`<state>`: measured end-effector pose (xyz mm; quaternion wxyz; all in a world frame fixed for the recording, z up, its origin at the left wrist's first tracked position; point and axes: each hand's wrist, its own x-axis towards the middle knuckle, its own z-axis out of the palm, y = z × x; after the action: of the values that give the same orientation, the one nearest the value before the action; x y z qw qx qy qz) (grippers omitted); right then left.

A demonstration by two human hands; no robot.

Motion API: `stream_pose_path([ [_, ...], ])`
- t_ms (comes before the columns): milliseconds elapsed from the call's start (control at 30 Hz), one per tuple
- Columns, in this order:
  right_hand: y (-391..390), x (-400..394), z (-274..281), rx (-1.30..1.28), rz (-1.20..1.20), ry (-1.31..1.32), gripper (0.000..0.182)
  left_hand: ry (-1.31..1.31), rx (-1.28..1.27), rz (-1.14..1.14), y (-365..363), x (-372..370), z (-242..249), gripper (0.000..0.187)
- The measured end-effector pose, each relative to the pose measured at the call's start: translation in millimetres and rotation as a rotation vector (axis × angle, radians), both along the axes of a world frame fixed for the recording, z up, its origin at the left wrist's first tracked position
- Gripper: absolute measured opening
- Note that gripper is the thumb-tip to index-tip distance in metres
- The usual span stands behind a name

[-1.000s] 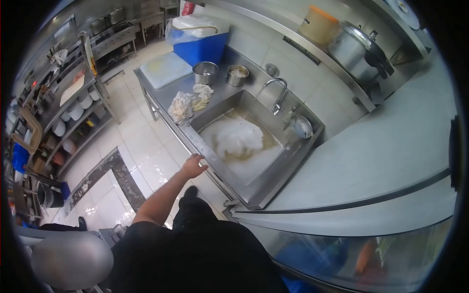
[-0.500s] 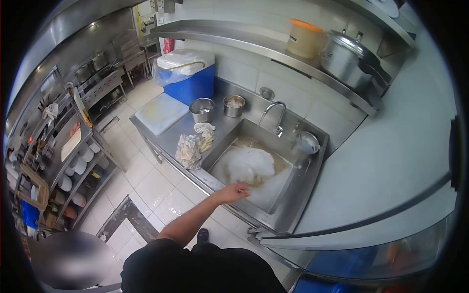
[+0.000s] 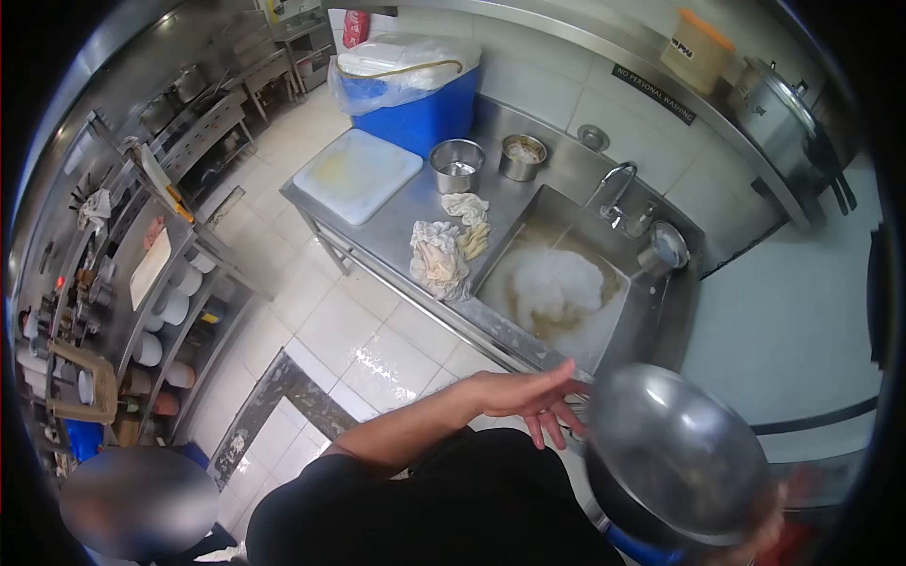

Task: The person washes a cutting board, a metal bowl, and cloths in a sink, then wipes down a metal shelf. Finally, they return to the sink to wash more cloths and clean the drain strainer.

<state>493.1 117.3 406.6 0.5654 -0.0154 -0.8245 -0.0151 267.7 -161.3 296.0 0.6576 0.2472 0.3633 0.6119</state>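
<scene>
A large, shiny metal bowl (image 3: 694,462) is tilted in front of me at the lower right, slightly smeared by motion. My right hand (image 3: 769,528) grips its right-hand rim; the hand is blurred and partly cut off by shadow. At the opposite rim, my left hand (image 3: 533,396) is open, fingers spread and close to the bowl; whether it touches cannot be made out. Beyond the hands lies the steel sink (image 3: 651,325), holding murky water and white foam (image 3: 562,283). Its tap (image 3: 618,193) stands at the back.
Crumpled cloths (image 3: 439,259), two steel pots (image 3: 457,165) and a white cutting board (image 3: 357,174) lie on the counter left of the sink. A blue cooler box (image 3: 415,118) stands behind them. A small pan (image 3: 665,247) rests at the sink's right corner. Another person's blurred head (image 3: 137,505) is lower left.
The metal bowl and my right hand have come into view at the lower right. My left hand has moved right, away from the sink edge, and opened. The view has shifted.
</scene>
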Motion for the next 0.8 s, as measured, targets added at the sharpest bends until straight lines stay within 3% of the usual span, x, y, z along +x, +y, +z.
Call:
stream_pose_path([
  [67, -19.8, -26.4, -9.9, -0.004, 0.172, -0.043, 0.031, -0.040, -0.026, 0.187, -5.0, -11.7, -1.0, 0.093],
  [100, -24.3, -45.8, -20.4, -0.016, 0.253, -0.088, 0.031, -0.153, -0.128, 0.356, -3.2, -26.6, -13.0, 0.083],
  [167, -23.4, -92.2, -53.8, -0.087, 0.432, -0.247, 0.030, -0.175, -0.181, 0.482, 1.8, -71.5, -72.0, 0.058],
  [200, -11.7, -107.8, -78.9, -0.062, 0.363, -0.338, 0.041, -0.183, -0.234, 0.544, 2.2, -91.3, -80.5, 0.046],
  [233, -12.6, -133.9, -88.9, -0.131, 0.298, -0.321, 0.032, -0.190, -0.287, 0.610, 3.7, -111.2, -83.6, 0.034],
  [267, -16.8, -162.1, -93.9, -0.199, 0.235, -0.302, 0.027, -0.162, -0.292, 0.634, 7.5, -130.5, -82.7, 0.034],
  [333, -30.4, -199.1, -105.3, -0.521, 0.038, -0.285, 0.037, -0.114, -0.300, 0.698, 28.7, -169.5, -92.7, 0.037],
  [433, -5.3, -213.4, -176.6, -0.827, 0.007, -0.349, 0.044, -0.025, -0.332, 0.880, 77.4, -237.4, -138.6, 0.049],
  [500, 3.3, -206.0, -216.4, -0.671, -0.011, -0.551, 0.042, 0.042, -0.401, 1.066, 110.9, -269.4, -164.7, 0.059],
  [600, 11.4, -196.0, -280.7, -0.901, 0.041, -0.704, 0.040, -0.156, -0.434, 1.100, 138.3, -321.6, -212.8, 0.079],
  [800, 58.0, -235.1, -370.8, -1.549, 0.174, -0.797, 0.041, -0.088, -0.405, 1.098, 169.2, -341.2, -215.4, 0.071],
])
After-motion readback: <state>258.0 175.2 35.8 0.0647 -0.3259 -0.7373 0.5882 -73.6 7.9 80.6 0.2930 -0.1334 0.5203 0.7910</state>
